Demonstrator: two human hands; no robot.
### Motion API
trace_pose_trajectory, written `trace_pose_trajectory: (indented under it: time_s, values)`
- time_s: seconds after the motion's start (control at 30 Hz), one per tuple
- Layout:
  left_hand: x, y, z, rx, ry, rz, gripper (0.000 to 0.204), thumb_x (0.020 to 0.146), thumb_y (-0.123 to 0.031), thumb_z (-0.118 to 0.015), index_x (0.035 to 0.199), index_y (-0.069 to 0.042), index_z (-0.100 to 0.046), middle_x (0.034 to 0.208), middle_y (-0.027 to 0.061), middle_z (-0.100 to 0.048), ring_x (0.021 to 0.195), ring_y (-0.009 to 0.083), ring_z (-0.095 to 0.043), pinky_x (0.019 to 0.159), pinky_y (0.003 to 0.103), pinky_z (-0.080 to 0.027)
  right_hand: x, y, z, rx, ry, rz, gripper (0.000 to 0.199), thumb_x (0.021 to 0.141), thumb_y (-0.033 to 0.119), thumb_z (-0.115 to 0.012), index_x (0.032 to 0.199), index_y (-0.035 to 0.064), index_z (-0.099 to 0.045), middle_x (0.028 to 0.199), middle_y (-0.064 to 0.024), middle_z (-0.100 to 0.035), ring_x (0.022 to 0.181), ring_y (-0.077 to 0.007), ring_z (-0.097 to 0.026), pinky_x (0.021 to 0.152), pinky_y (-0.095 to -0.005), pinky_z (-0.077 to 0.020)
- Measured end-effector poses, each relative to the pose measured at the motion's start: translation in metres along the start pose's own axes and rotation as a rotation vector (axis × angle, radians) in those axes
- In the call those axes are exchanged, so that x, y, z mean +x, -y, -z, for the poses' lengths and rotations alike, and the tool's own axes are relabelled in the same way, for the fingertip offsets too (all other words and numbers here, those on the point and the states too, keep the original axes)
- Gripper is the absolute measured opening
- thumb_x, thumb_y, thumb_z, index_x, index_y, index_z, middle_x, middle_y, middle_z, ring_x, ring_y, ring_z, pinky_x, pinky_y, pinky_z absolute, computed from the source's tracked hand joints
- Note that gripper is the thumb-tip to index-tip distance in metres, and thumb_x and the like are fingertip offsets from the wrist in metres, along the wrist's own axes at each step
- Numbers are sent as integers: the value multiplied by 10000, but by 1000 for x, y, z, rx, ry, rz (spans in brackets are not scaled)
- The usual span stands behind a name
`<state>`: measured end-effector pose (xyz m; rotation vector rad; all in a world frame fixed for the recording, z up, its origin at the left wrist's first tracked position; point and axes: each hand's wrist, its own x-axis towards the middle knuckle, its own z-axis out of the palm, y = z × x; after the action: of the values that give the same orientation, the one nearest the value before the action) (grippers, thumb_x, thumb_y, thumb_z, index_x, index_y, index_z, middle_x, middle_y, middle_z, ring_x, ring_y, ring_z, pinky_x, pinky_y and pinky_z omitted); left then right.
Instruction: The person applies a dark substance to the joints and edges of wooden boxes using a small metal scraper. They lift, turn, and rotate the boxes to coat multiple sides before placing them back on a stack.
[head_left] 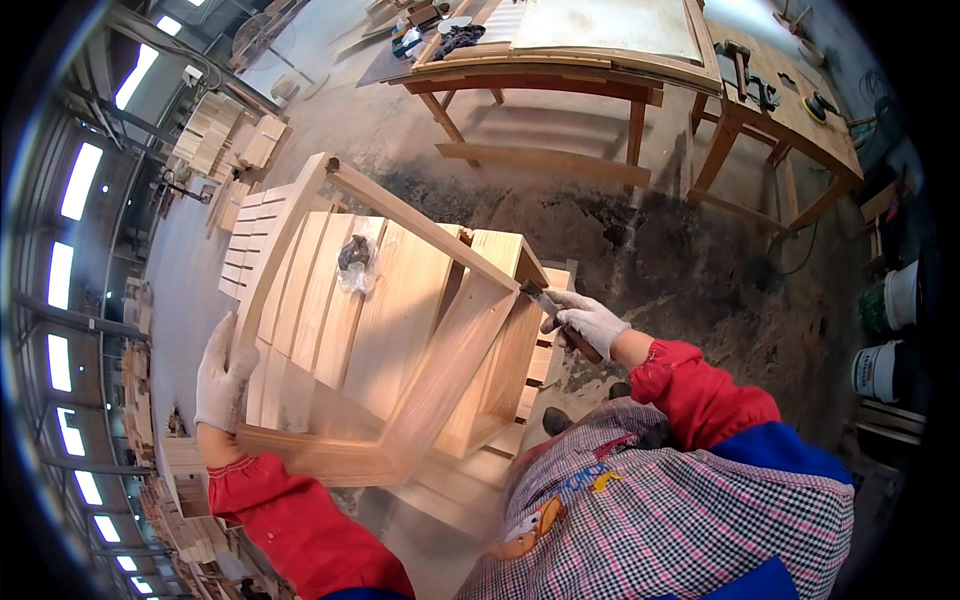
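The gloved right hand (590, 322) is closed around a flat-bladed tool (543, 300), its tip at the right corner of a wooden frame (455, 365) above pale planks (395, 290); the gloved left hand (224, 380), fingers outstretched, rests against the frame's left side.

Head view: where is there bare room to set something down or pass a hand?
Free: pale boards right of the plastic bag, framed by the wooden frame; also stained floor between those boards and the far bench. Crowded: the right bench, with tools along its back, and the frame's corner, where the right hand holds a hand tool.
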<state>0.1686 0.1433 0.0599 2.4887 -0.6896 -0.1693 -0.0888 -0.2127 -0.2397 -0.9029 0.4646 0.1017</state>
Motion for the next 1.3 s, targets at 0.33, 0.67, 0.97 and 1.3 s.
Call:
trace_pose_trajectory:
  time_s: [0.33,0.67,0.97,1.3]
  values:
    - [0,-9,-3,23,-10,-59,591,892,-198,-599,1420,-5,-416,1300,43,-521,988,98,-492,843,207,-403,32,-38,20,-734,-154,663,465,878,46,-466,1334,121,-522,913,-105,-626,773,-239,-594,707,-366,-497]
    - [-3,3,0,-13,-32,-21,601,878,-194,-609,1417,-8,-422,1289,34,-525,957,92,-493,821,202,-409,-1,-13,-20,-1373,-366,565,447,836,78,-535,1270,185,-555,906,-142,-606,797,-337,-631,671,-435,-522]
    - [-7,-5,-4,-16,-30,-40,605,878,-191,-615,1421,-8,-417,1315,49,-518,997,102,-503,857,210,-414,-2,-10,-21,-1357,-371,552,446,817,82,-539,1251,182,-548,941,-147,-616,811,-348,-635,686,-443,-523]
    - [-14,-14,-4,32,-26,-22,617,862,-182,-610,1413,16,-415,1324,72,-512,1067,114,-495,893,218,-405,0,-7,-19,-1275,-358,588,432,808,84,-539,1230,176,-564,924,-139,-620,834,-347,-629,708,-436,-519]
